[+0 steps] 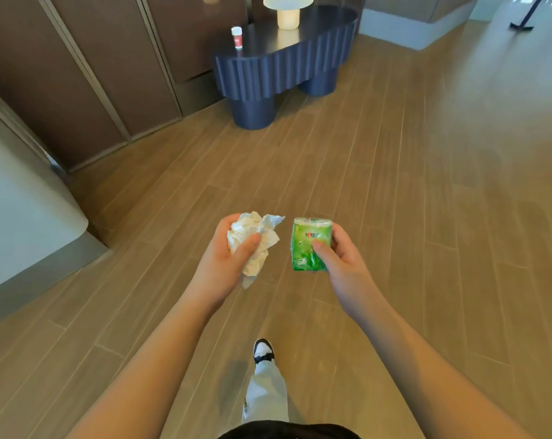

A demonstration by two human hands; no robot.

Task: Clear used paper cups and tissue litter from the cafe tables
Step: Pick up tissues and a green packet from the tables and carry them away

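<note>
1. Head view: our left hand [228, 251] grips crumpled white tissues [256, 239], thumb curled over them.
2. Our right hand [338, 251] holds a green tissue pack [308, 240], thumb pressed on it.
3. Ahead, well apart: navy fluted table [287, 63], lamp [288, 9], small bottle [236, 38].

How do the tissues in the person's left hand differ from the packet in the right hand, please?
The crumpled tissues are white, loose and ragged; the tissue packet is green, wrapped and blocky. The left hand bunches the tissues; the right hand pinches the packet. Both are held above the floor.
</note>
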